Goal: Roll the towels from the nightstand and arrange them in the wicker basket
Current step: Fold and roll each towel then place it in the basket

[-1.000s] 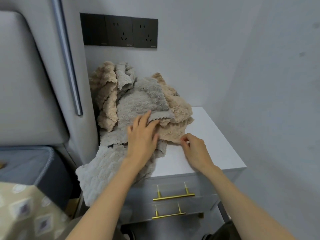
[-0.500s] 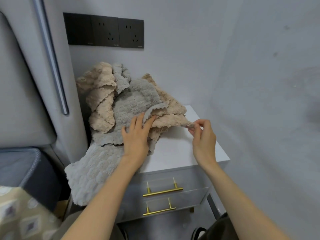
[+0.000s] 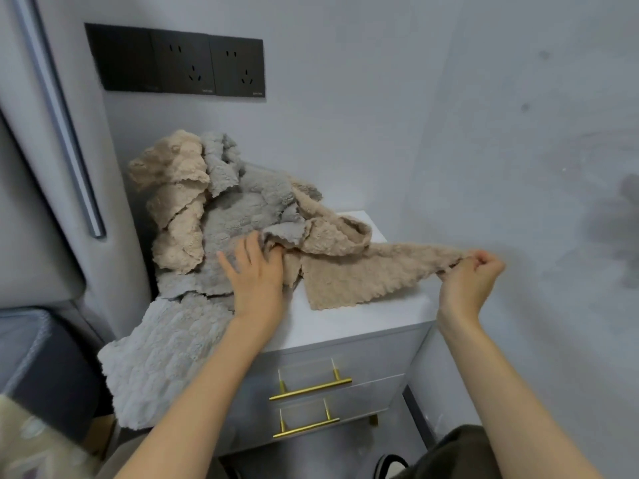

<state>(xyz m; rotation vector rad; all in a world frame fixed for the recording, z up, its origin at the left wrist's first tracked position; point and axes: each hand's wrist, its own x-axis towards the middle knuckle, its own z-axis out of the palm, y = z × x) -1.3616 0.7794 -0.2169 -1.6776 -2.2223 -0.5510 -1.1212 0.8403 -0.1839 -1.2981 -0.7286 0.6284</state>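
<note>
Closest to me: a dark trouser knee [image 3: 460,451] and the toe of a shoe [image 3: 390,464] at the bottom edge, with a patterned cloth [image 3: 31,440] in the lower left corner.
Table front: I see two drawers, each with a gold bar, the upper handle [image 3: 310,387] above the lower handle [image 3: 306,426].
Hanging grey towel [image 3: 162,361]: it droops over the front left corner of the table and hangs down beside the drawers.
Table [image 3: 345,323]: white top, bare along the front and the right side.
Left hand [image 3: 257,274]: palm down on grey cloth at the foot of the pile, fingers mostly straight and spread. I see nothing gripped, and the fingertips reach a grey fold.
Right hand [image 3: 470,274]: fingers curled, pinching one corner of the beige towel, held in the air just past the table's right edge.
Beige towel [image 3: 356,274]: drawn out in a long strip from the pile to the right hand, with its lower edge lying on the table top.
Pile [image 3: 242,198]: crumpled grey and beige towels heaped at the table's back left, against the wall.
Headboard [image 3: 34,202]: grey and padded, to the left of the pile.
Socket panel [image 3: 176,60]: black, on the wall above the pile.
</note>
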